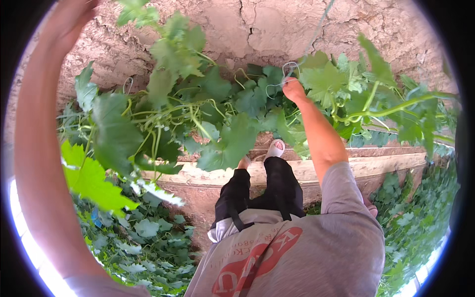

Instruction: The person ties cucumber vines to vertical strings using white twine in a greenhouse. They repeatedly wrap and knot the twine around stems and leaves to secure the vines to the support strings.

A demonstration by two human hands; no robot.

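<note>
My right hand (292, 90) is closed around a thin pale cord (290, 66), which curls in loose loops about the fingers. From there a greenish length of it runs up to the top edge of the view. Lobed vine leaves (324, 83) surround this hand on both sides. My left arm is raised along the left side, and the left hand (74, 18) is blurred and partly cut off at the top left. Whether its fingers hold anything cannot be seen. Below it hang the leaves, curling tendrils and thin stems of a climbing vine (163, 111).
A cracked earthen wall (215, 33) rises behind the vines. A thick green stem (404, 105) crosses at the right. My sandalled foot (275, 148) is near a pale wooden beam (352, 167). Dense low foliage (148, 245) grows on both sides, with a small blue thing (96, 218) at left.
</note>
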